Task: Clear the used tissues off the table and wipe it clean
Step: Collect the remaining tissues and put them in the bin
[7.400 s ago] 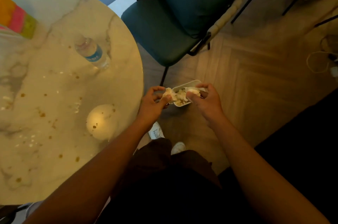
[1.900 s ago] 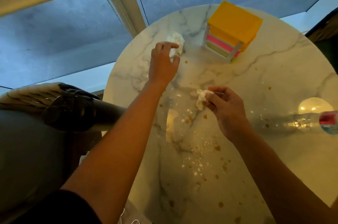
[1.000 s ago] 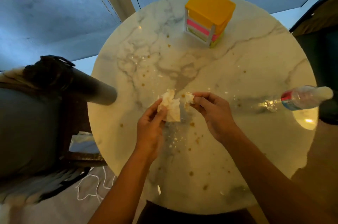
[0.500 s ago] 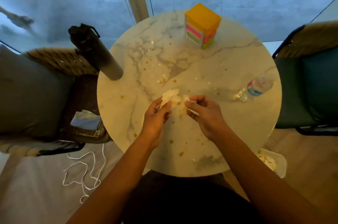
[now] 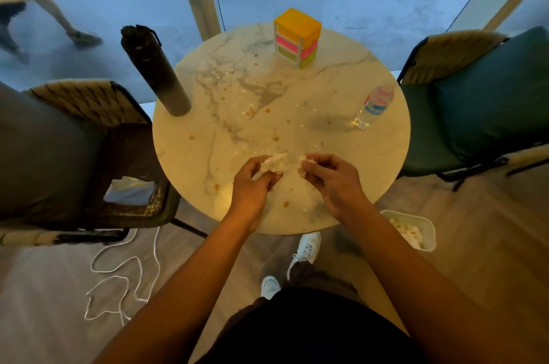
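A round white marble table (image 5: 371,153) carries brown spots and pale crumbs across its middle. Over its near edge my left hand (image 5: 252,182) grips a crumpled white tissue (image 5: 276,162). Close to the right of it, my right hand (image 5: 332,178) pinches a smaller crumpled tissue (image 5: 303,161) between thumb and fingers. The two tissues almost meet between my hands. A white bin (image 5: 411,228) holding crumpled tissues stands on the floor at the table's near right.
On the table stand a dark tall flask (image 5: 154,71) at the left, a yellow, pink and green drawer box (image 5: 297,37) at the back and a small water bottle (image 5: 375,105) at the right. Chairs flank the table. A white cord (image 5: 118,274) lies on the floor.
Both hands picked up tissues from the table's far part and middle, then drew them together toward the near edge. My view has pulled back and risen, showing the chairs, floor and bin.
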`<action>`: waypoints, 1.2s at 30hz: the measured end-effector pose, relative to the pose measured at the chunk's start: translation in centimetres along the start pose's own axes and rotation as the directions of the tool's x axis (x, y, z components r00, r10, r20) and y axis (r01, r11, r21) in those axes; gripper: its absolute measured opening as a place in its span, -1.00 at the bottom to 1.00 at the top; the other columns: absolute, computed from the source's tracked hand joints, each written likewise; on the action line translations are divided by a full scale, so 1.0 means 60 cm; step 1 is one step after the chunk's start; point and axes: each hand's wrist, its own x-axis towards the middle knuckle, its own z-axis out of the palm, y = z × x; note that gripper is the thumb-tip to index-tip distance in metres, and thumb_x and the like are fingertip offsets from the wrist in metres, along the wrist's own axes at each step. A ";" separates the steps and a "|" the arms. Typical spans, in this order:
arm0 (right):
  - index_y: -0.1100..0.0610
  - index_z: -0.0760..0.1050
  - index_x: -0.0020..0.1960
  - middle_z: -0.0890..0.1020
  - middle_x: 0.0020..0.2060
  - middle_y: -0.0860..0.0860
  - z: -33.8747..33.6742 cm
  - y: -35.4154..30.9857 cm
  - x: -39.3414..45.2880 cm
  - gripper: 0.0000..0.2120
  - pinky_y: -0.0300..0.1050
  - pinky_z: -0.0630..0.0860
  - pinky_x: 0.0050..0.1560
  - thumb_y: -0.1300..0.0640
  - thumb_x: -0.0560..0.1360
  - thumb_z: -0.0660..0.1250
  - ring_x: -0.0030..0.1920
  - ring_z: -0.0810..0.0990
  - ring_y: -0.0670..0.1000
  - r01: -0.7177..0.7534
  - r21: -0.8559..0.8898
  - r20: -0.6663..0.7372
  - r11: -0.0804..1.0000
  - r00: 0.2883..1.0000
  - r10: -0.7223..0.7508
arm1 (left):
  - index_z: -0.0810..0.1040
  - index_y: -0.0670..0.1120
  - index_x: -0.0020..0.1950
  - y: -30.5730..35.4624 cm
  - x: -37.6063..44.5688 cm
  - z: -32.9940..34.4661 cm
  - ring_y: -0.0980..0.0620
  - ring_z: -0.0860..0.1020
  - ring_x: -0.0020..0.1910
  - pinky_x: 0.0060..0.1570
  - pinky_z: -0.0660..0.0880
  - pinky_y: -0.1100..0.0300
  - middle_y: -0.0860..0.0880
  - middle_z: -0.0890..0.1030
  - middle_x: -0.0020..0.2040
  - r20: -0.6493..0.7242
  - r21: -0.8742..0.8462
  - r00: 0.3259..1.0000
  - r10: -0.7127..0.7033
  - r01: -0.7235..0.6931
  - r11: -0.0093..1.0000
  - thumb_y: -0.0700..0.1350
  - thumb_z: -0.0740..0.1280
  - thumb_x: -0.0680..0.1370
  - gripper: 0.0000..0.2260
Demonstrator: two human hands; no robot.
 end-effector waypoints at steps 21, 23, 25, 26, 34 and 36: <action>0.13 0.68 0.04 0.74 -0.01 0.08 -0.370 -0.062 -0.077 -0.86 -0.17 0.66 0.00 0.30 0.55 0.40 0.03 0.73 0.03 0.026 -0.066 -0.230 0.997 0.972 -0.041 | 0.61 0.06 0.17 -0.098 -0.117 0.305 0.21 0.66 -0.03 -0.01 0.59 0.24 0.10 0.69 0.03 0.225 0.308 0.974 -0.001 -0.070 0.949 -0.01 0.51 0.51 -0.74; 0.02 0.70 0.02 0.74 -0.01 0.00 -0.445 -0.075 -0.068 -0.85 -0.16 0.65 0.01 0.24 0.54 0.44 0.01 0.72 -0.03 0.004 -0.143 -0.251 0.990 0.967 -0.040 | 0.64 0.08 0.17 -0.124 -0.127 0.365 0.12 0.67 0.06 0.12 0.59 0.12 0.08 0.71 0.07 0.262 0.336 0.965 -0.015 -0.076 0.939 0.02 0.52 0.50 -0.74; -0.10 0.72 -0.03 0.73 0.01 -0.07 -0.530 -0.084 -0.051 -0.86 -0.01 0.64 0.11 0.14 0.51 0.49 0.08 0.69 0.00 -0.031 -0.209 -0.277 0.977 0.960 -0.029 | 0.64 0.07 0.17 -0.147 -0.145 0.432 0.17 0.66 0.06 0.09 0.59 0.20 0.11 0.71 0.07 0.273 0.367 0.962 -0.012 -0.093 0.926 -0.03 0.49 0.53 -0.78; -0.13 0.72 -0.02 0.73 0.04 -0.09 -0.573 -0.090 -0.043 -0.85 0.07 0.63 0.14 0.11 0.50 0.50 0.11 0.68 0.04 -0.053 -0.228 -0.284 0.972 0.959 -0.014 | 0.63 0.08 0.16 -0.162 -0.154 0.465 0.20 0.66 0.03 0.03 0.58 0.26 0.14 0.71 0.05 0.273 0.383 0.962 -0.016 -0.094 0.919 -0.05 0.47 0.55 -0.80; 0.09 0.68 0.01 0.71 0.02 0.08 -0.840 -0.102 0.032 -0.82 -0.13 0.63 0.02 0.34 0.54 0.42 0.05 0.70 0.03 -0.200 -0.028 -0.375 0.979 0.910 0.175 | 0.63 0.12 0.16 -0.308 -0.152 0.651 0.14 0.63 0.10 0.16 0.58 0.07 0.11 0.68 0.10 0.186 0.589 0.969 -0.165 0.024 0.808 -0.06 0.45 0.57 -0.81; 0.07 0.67 0.01 0.71 0.06 0.11 -0.888 -0.066 0.072 -0.82 -0.14 0.61 0.03 0.32 0.52 0.44 0.05 0.71 0.03 -0.261 -0.024 -0.412 0.965 0.882 0.228 | 0.61 0.14 0.10 -0.358 -0.134 0.678 0.14 0.62 0.08 0.09 0.57 0.16 0.15 0.66 0.05 0.143 0.631 0.963 -0.227 0.088 0.771 -0.05 0.46 0.55 -0.84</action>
